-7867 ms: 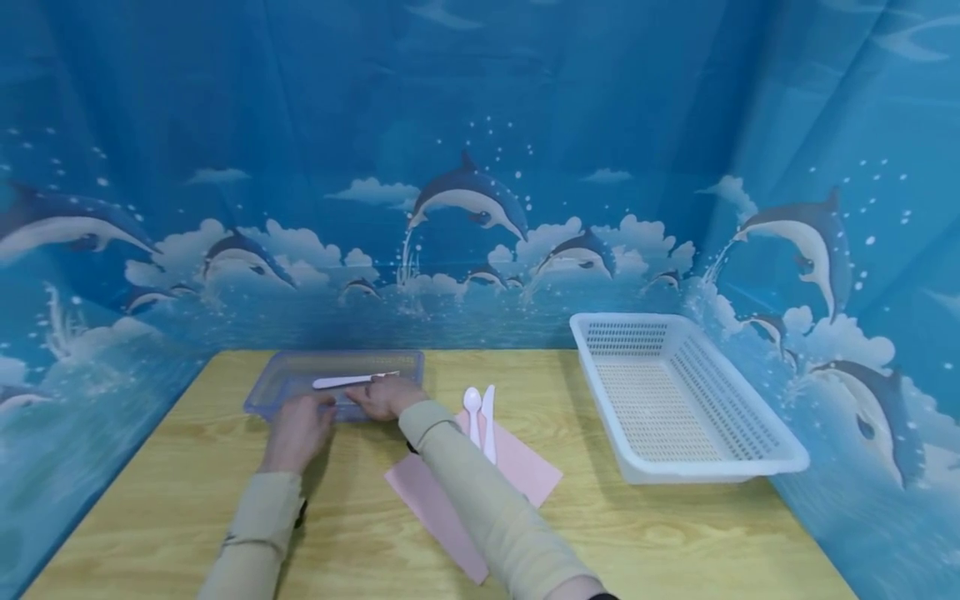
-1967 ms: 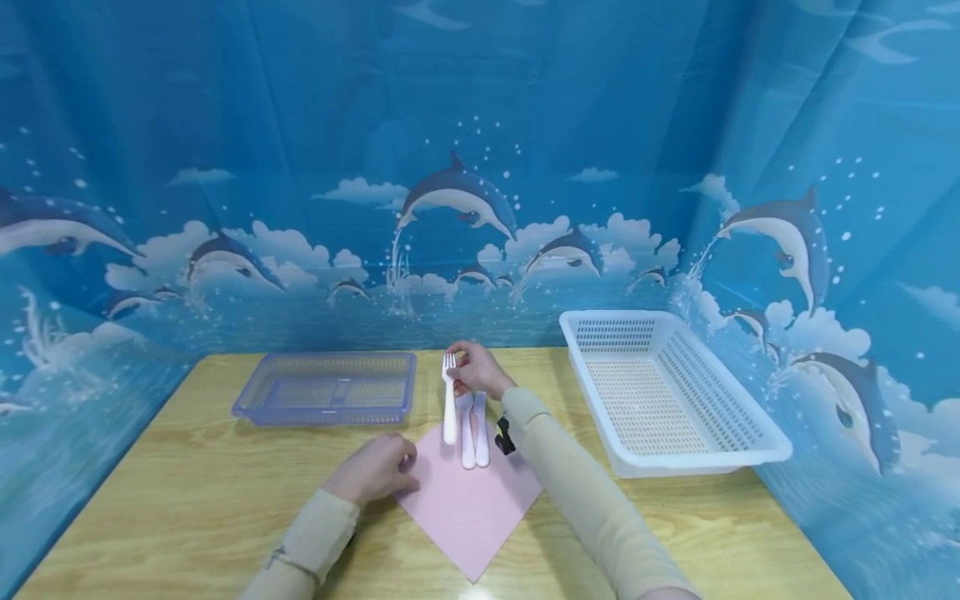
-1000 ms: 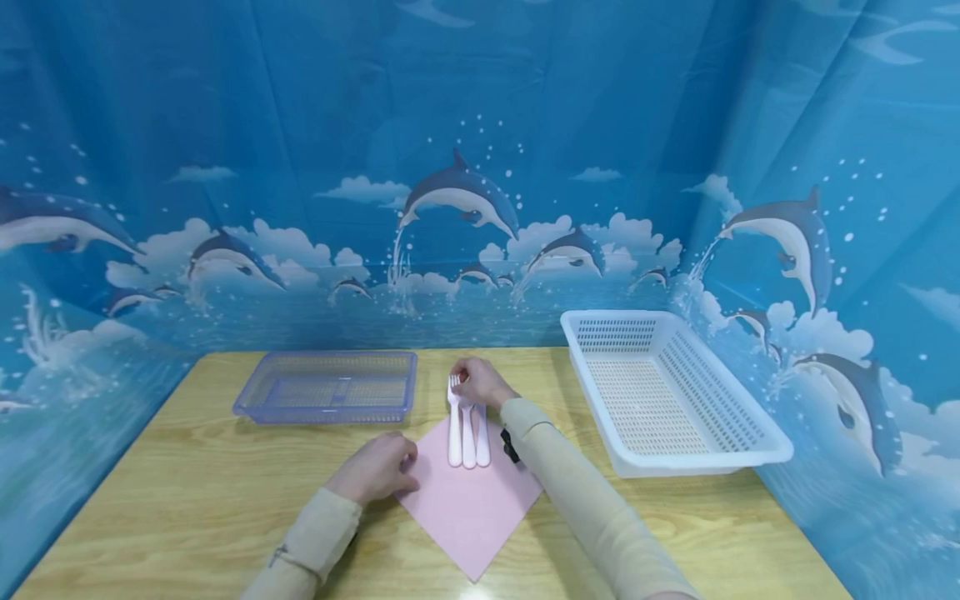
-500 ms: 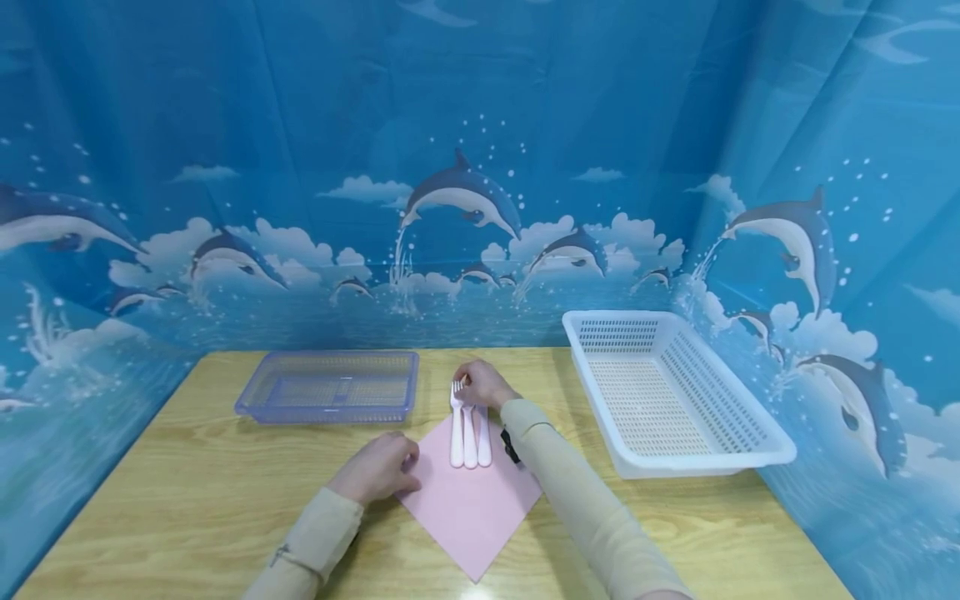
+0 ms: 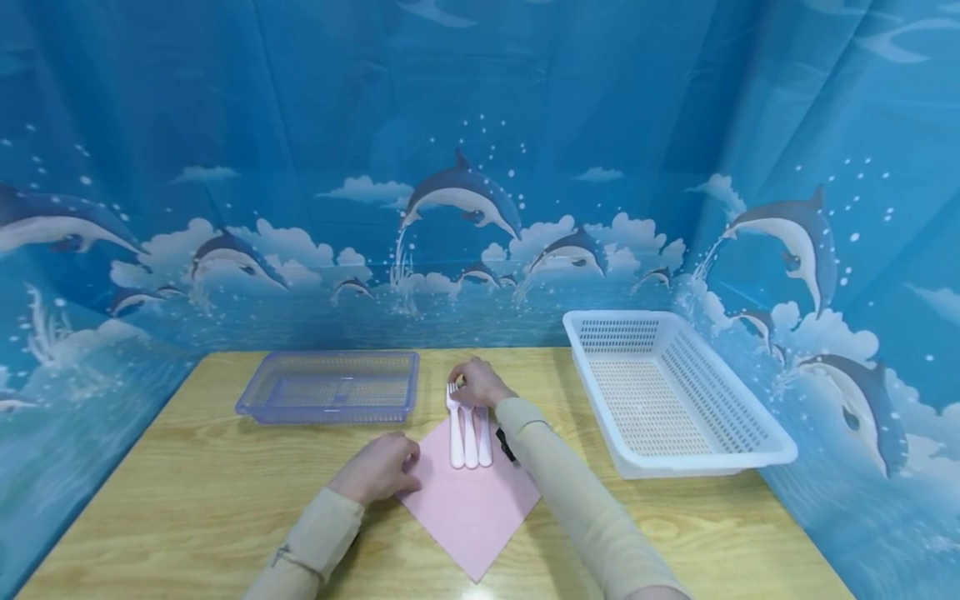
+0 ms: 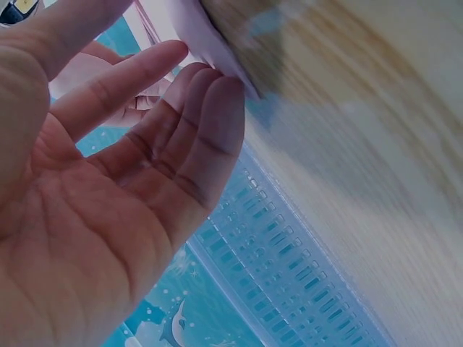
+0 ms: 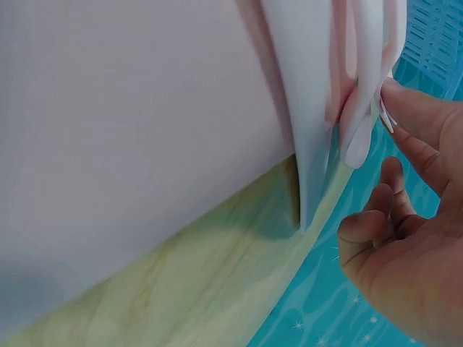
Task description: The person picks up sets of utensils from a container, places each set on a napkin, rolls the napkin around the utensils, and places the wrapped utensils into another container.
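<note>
Two baskets, cutlery between

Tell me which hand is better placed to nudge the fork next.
Probably the right hand: it is at the tined end of the fork, whereas the left hand lies farther off, by the left corner of the pink napkin.

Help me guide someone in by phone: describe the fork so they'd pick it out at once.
On the wooden table, left of the big white basket, lies a pink napkin turned like a diamond. Three pale utensils lie side by side across its far corner, handles toward the wearer. The fork is the leftmost, and the only one whose end splits into tines.
</note>
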### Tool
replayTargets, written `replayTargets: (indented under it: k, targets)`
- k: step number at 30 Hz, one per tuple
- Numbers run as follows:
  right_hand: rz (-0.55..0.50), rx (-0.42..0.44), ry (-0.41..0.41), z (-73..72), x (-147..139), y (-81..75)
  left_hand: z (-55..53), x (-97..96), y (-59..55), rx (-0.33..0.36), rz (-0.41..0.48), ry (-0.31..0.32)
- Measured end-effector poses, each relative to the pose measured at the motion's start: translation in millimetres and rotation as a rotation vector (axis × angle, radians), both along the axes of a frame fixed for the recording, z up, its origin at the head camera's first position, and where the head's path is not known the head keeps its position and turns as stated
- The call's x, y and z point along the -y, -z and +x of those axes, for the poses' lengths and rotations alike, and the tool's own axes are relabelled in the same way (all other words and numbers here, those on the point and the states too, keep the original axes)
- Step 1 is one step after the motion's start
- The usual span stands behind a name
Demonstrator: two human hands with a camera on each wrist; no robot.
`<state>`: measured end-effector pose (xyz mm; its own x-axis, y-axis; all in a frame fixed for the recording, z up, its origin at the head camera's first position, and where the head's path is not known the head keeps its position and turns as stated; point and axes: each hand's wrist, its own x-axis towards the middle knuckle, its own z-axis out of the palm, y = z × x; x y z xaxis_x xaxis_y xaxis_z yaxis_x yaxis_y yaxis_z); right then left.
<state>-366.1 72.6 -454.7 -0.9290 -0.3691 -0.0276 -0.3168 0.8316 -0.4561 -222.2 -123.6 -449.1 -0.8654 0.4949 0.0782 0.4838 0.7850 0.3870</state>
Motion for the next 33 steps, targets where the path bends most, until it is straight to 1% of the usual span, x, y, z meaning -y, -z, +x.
replayTargets:
  k: [8, 14, 21, 28, 33]
  targets:
    - [0.008, -0.01, -0.002, -0.5, 3.5, -0.6, 1.7, -0.8, 1.3, 0.037, 0.002, -0.02]
    - [-0.002, 0.001, -0.005, -2.3, 2.5, 1.7, 2.1, -1.5, 1.8, 0.054, 0.015, -0.021]
    - [0.028, 0.001, -0.011, -4.9, 0.6, 2.4, 1.2, -0.5, 1.7, 0.047, 0.021, -0.011]
    - [0.018, 0.035, 0.009, -7.2, 0.9, 2.6, -0.2, -0.6, 2.6, 0.065, 0.021, -0.029]
    - [0.006, 0.035, 0.014, -5.8, 1.4, 2.5, -0.4, -0.6, 2.9, 0.067, 0.021, -0.031]
